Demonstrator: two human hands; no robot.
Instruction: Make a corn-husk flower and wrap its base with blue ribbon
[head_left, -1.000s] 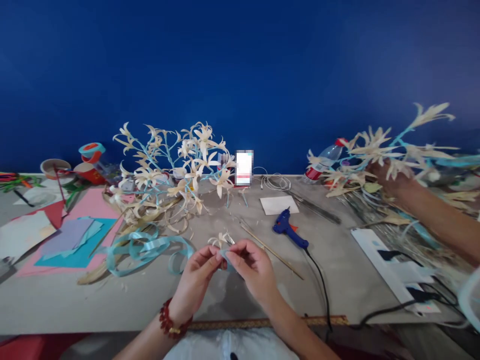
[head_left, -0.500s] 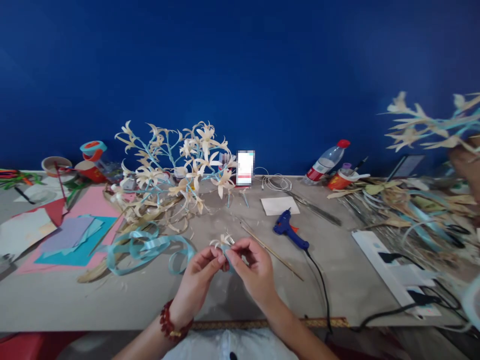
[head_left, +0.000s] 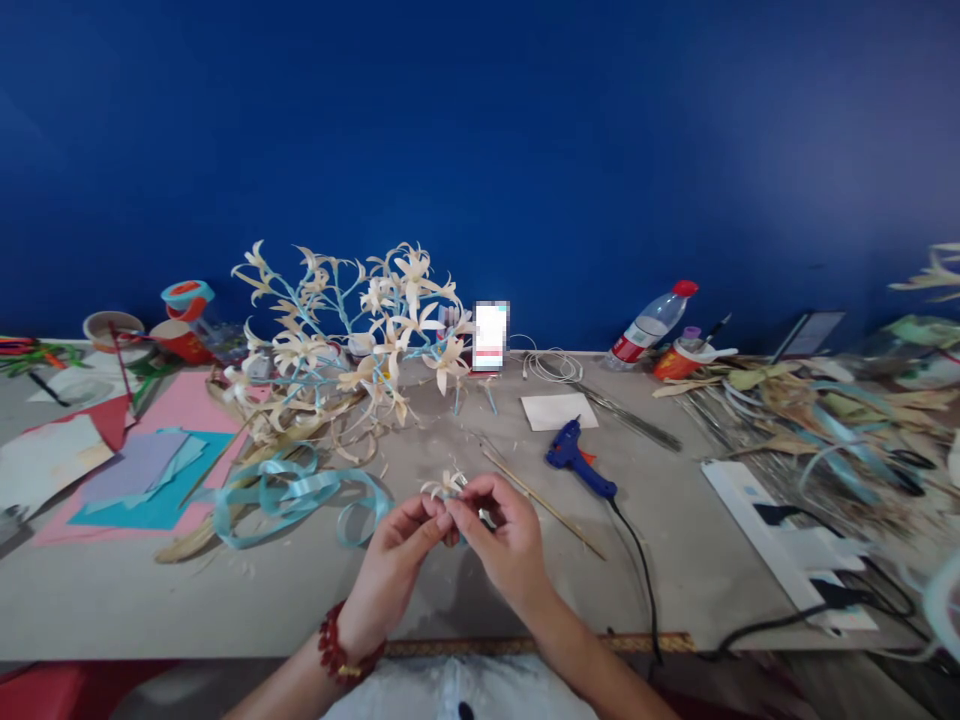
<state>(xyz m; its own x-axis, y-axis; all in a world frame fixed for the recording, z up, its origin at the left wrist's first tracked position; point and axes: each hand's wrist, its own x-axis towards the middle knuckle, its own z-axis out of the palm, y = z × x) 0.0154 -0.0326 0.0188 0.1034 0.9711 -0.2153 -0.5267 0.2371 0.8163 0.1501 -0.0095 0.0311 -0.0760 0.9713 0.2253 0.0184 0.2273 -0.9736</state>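
A pale flower (head_left: 450, 484) is pinched by left hand (head_left: 409, 530) and right hand (head_left: 504, 525), both grips clamped, above the surface (head_left: 247, 605). From there, open room is found toward eight o'clock, to the front edge (head_left: 202, 657); a glue gun (head_left: 577, 460), toward two.

1. Around the wrist just below the left hand (head_left: 409, 535), I see a bracelet (head_left: 331, 648) of round, dark red beads, strung close together.
2. On the side of it farthest from the fingers, I make out a small gold-coloured piece (head_left: 349, 669) among the beads.
3. From my end, the right hand (head_left: 506, 530) shows a bare wrist, and both forearms are bare as far as I can see.
4. Below and between the hands I see a pale, whitish garment (head_left: 420, 692), creased lengthwise; its cut I can't tell.
5. On its lower middle sits a small dark spot (head_left: 466, 711), too small for me to identify.
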